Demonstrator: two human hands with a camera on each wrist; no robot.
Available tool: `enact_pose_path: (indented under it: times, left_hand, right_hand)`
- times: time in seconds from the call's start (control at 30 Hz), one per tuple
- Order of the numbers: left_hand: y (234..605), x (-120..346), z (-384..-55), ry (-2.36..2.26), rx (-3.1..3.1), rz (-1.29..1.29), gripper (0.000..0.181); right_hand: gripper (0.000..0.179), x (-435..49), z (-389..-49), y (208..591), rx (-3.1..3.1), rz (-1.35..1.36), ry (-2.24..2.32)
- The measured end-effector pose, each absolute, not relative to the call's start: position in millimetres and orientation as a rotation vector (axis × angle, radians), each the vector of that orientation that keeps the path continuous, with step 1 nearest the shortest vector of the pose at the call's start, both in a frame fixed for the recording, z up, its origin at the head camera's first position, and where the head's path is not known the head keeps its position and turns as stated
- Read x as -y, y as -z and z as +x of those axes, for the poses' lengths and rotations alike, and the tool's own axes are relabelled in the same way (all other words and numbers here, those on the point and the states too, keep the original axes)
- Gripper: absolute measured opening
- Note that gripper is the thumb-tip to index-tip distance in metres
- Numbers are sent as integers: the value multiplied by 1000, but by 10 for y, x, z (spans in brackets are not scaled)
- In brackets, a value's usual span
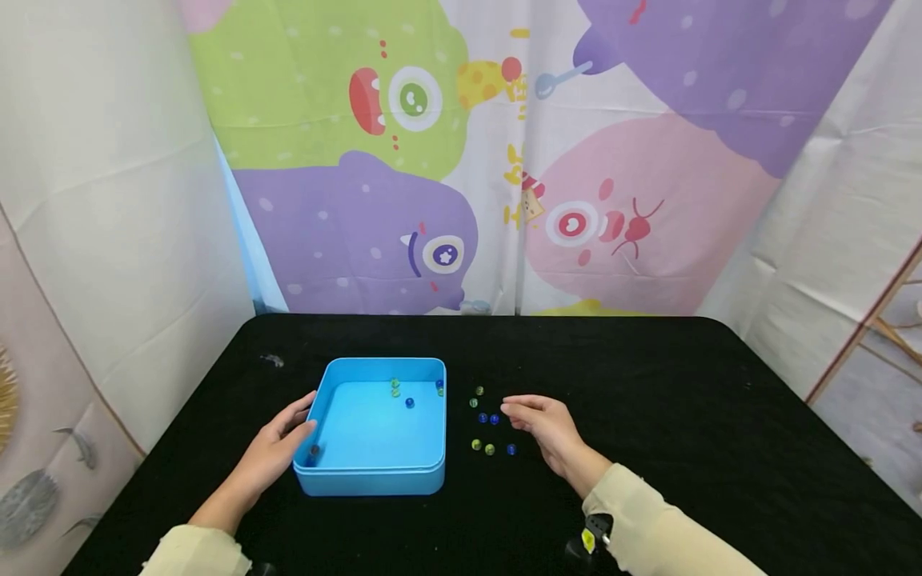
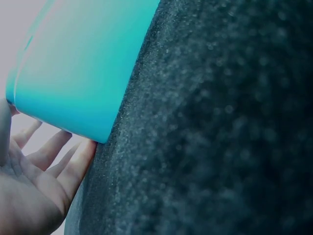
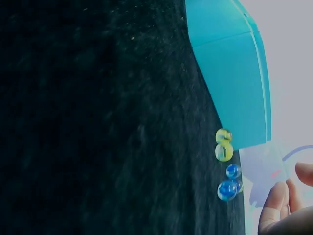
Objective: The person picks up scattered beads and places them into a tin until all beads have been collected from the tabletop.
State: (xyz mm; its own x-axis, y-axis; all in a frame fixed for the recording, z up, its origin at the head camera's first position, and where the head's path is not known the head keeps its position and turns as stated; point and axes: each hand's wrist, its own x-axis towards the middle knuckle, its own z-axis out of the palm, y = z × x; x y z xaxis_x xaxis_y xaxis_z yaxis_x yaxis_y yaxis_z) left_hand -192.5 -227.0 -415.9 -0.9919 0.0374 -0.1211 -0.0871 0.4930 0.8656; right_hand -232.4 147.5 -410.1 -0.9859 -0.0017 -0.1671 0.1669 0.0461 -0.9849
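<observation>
1. Left hand (image 1: 276, 446) rests relaxed fingers against the box (image 1: 370, 483); a shove could slide it.
2. Right hand (image 1: 551, 432), fingertips parted, seemingly empty, is beside marbles (image 1: 494, 419) on the table (image 1: 691, 432); brushing could scatter them.

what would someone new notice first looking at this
Probably the bright blue box first, left of centre on the black table. Next, small green and blue marbles just to its right, with others inside it. Behind the table, a curtain of big cartoon creatures also draws the eye.
</observation>
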Motion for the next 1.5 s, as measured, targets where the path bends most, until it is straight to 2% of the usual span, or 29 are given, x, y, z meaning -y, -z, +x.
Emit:
enact_pose_path:
  times: [0.23,0.47,0.8,1.1,1.5]
  left_hand:
    - [4152,2262,-1937,-1517,-2611,-30,58]
    - [4156,2268,-1930,-1529,-2601,-21,58]
    - [4165,2278,-1918,-1522,-2602,-30,58]
    - [4175,2278,-1928,-1540,-2596,-30,57]
    - [4188,2278,-1929,-1534,-2603,-27,57]
  right_hand:
    - [30,-1621,-2289,4106,-2242,88,1839]
    - [34,-1742,-2273,4147,-2191,-135,1642]
    - [29,-1707,-2254,4168,-2321,-221,1473]
    - [21,-1658,-2250,4167,-2396,-164,1393]
    - [23,-1641,-2269,4180,-2347,-85,1567]
